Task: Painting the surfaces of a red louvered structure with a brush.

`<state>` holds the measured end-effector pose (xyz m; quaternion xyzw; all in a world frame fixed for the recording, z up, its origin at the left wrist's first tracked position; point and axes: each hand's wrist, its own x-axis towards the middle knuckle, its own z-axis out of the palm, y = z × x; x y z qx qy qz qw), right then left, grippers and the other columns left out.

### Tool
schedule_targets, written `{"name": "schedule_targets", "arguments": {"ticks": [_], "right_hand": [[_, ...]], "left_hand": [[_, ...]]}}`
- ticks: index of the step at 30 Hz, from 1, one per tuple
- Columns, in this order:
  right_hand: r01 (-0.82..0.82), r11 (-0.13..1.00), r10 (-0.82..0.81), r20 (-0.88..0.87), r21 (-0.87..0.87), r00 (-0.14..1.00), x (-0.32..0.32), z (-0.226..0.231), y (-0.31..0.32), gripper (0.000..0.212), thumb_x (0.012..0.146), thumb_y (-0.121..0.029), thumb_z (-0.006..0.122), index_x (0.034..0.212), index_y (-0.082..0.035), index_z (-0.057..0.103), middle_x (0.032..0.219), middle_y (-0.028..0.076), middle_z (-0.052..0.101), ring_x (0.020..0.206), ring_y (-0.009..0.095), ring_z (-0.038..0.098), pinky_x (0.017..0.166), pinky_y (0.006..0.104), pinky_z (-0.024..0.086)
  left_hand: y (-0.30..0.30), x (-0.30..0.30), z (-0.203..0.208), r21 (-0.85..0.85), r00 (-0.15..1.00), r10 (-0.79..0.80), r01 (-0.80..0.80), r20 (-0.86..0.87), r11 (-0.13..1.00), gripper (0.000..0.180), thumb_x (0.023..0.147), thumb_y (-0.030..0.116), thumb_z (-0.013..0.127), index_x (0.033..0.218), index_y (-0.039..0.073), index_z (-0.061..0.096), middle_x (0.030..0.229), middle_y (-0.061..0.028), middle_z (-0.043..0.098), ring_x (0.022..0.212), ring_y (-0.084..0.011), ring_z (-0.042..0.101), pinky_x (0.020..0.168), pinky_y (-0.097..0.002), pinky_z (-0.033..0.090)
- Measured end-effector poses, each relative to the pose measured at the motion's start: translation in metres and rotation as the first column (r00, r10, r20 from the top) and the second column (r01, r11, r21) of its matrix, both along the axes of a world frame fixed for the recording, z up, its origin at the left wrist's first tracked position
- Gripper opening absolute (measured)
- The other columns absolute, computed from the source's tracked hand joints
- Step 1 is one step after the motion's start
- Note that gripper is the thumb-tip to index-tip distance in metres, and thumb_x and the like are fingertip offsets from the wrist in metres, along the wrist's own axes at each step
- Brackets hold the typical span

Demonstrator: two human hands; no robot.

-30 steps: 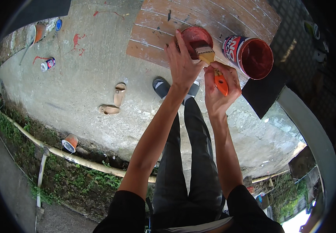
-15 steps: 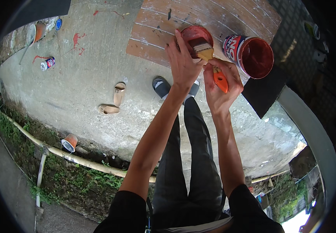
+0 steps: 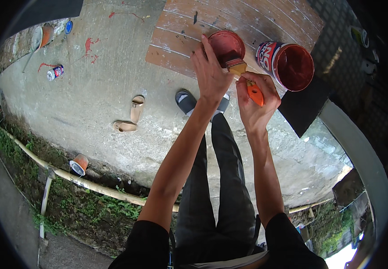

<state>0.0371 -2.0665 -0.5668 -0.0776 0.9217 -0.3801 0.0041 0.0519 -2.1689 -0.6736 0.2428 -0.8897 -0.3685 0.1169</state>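
A small round pot [image 3: 228, 36] with red paint inside is held in my left hand [image 3: 210, 74], with the fingers along its left side. My right hand [image 3: 260, 101] grips a paintbrush [image 3: 237, 68] by its orange handle. The brush head points away from me, and its bristles are at the pot's near inner edge. Just to the right, a larger paint can [image 3: 265, 56] lies tilted or angled toward me, its inside coated in dark red. Neither hand touches this can.
A brown slatted board [image 3: 171, 47] lies under the pot and can. Tan sandals [image 3: 136, 110] and a small paint tin [image 3: 55, 72] lie on the stained concrete to the left. A dark flat sheet [image 3: 302, 110] is at right. A pale pipe rail [image 3: 100, 188] edges the planted strip.
The brush head has drawn back toward me, from over the pot's middle to its near edge. My left hand and the pot have stayed almost in place.
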Motion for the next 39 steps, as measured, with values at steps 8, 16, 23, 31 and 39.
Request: {"name": "schedule_targets", "arguments": {"ticks": [8,16,23,31,39], "right_hand": [[-0.155,0.979,0.165,0.068,-0.134,0.984,-0.024,0.029,0.005,0.025,0.083,-0.004,0.079,0.108,-0.004,0.074,0.112,0.012,0.072,0.100,0.023,0.071,0.088,0.0337,0.055],[-0.432,0.902,0.429,0.086,0.017,0.899,-0.033,0.029,0.002,0.036,0.080,0.009,0.071,0.113,-0.005,0.072,0.123,0.014,0.067,0.103,0.033,0.070,0.090,0.0396,0.056],[-0.553,0.831,0.541,0.135,0.068,0.830,-0.020,0.013,-0.011,0.044,0.076,0.012,0.069,0.116,-0.007,0.072,0.129,0.011,0.065,0.114,0.033,0.066,0.097,0.0416,0.053],[-0.618,0.783,0.587,0.245,0.070,0.772,-0.013,0.018,-0.006,0.038,0.072,0.013,0.068,0.106,-0.003,0.072,0.127,0.012,0.066,0.118,0.032,0.063,0.100,0.0417,0.052],[-0.587,0.808,0.578,0.123,0.055,0.807,-0.035,0.026,-0.009,0.028,0.075,0.014,0.066,0.098,0.000,0.068,0.122,0.015,0.068,0.111,0.035,0.067,0.093,0.0413,0.054]], "left_hand": [[-0.023,0.002,0.001,0.010,0.990,-0.104,0.106,-0.090,0.994,0.123,0.062,0.020,0.091,0.157,-0.005,0.016,0.139,-0.0273,0.041,0.124,-0.0463,0.044,0.111,-0.0575,0.032],[-0.049,0.008,0.000,0.114,0.973,-0.204,0.216,-0.108,0.970,0.124,0.062,0.017,0.091,0.157,-0.006,0.015,0.137,-0.0297,0.046,0.120,-0.0472,0.047,0.106,-0.0534,0.039],[-0.049,0.009,-0.005,0.135,0.965,-0.215,0.236,-0.150,0.962,0.125,0.061,0.015,0.091,0.157,-0.007,0.014,0.138,-0.0281,0.049,0.122,-0.0476,0.049,0.107,-0.0516,0.041],[-0.055,0.011,-0.007,0.152,0.955,-0.227,0.257,-0.190,0.954,0.122,0.064,0.018,0.090,0.158,-0.006,0.016,0.139,-0.0291,0.047,0.125,-0.0461,0.049,0.107,-0.0493,0.042],[-0.047,0.007,-0.003,0.103,0.955,-0.233,0.254,-0.183,0.962,0.121,0.065,0.021,0.090,0.158,-0.004,0.016,0.141,-0.0303,0.044,0.127,-0.0481,0.047,0.109,-0.0494,0.042]]}}
